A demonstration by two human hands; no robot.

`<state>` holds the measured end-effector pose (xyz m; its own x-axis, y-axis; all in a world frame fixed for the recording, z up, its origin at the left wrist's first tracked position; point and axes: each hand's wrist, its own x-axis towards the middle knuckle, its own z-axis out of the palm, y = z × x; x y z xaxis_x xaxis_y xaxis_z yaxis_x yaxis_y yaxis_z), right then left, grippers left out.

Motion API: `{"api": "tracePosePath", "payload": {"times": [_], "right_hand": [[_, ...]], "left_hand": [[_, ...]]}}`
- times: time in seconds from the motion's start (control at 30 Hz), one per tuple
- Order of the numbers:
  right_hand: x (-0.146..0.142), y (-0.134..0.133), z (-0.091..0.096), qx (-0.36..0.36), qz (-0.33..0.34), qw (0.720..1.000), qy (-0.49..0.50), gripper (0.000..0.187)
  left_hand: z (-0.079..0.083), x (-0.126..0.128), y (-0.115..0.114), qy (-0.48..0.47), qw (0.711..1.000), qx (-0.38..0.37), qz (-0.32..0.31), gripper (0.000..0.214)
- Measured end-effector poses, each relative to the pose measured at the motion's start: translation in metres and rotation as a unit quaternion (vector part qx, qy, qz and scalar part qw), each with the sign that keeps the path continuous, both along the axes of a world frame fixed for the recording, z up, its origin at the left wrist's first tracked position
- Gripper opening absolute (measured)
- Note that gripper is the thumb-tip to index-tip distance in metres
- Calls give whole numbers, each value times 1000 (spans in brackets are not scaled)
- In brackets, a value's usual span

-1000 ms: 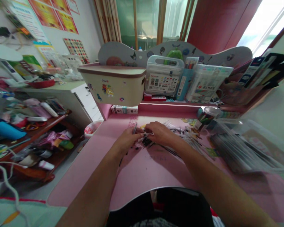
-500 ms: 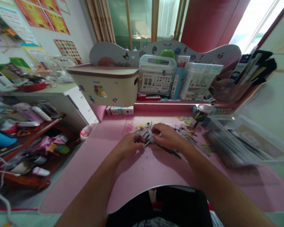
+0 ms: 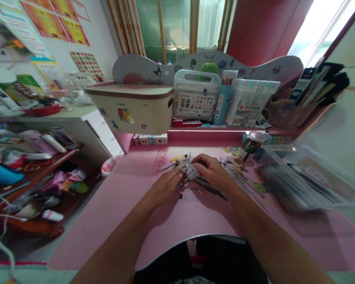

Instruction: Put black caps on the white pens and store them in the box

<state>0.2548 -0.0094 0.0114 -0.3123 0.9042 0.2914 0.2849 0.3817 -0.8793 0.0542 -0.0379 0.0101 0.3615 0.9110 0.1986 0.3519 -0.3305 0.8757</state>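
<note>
Dark slim sticks [image 3: 215, 191] lie at 6 o'clock from the nearer right hand [image 3: 211, 170], long axis 10-to-4. Left hand [image 3: 166, 185] and right curl fingers at the stick pile [image 3: 191, 172]; grip cannot be determined.

Over the top of the pink desk [image 3: 103, 228], we see the left hand [image 3: 167, 185] and the right hand [image 3: 209, 169], both bare, with five-fingered shapes partly hidden at the tips. The left forearm [image 3: 118, 236] and right forearm [image 3: 269, 228] are bare too, smooth and tapering toward the wrists. Below the desk's curved front edge, we find black cloth [image 3: 230, 256] covering the lap. A strip of red [image 3: 198, 260] shows beneath that same desk edge; we cannot tell whether it is clothing. Farthest below the desk, we make out a small greyish patch [image 3: 195, 281], blurred.
</note>
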Motion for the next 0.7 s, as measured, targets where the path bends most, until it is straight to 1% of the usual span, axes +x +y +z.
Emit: {"api": "tracePosePath", "payload": {"times": [0.13, 0.27, 0.4, 0.5, 0.7], "right_hand": [[-1, -2, 4, 8, 12, 1000, -1, 15], [1, -3, 8, 14, 19, 1000, -9, 16], [3, -5, 10, 15, 36, 999, -19, 14], [2, -7, 8, -1, 51, 999, -19, 14], [-4, -10, 3, -53, 54, 997, 26, 11]], "left_hand": [[-1, 0, -1, 20, 1000, -5, -21, 31], [3, 2, -2, 21, 999, -11, -21, 26], [7, 6, -4, 58, 998, 2, -16, 24], [9, 7, -5, 85, 996, 20, -15, 25], [7, 7, -5, 147, 988, 46, -14, 29]]}}
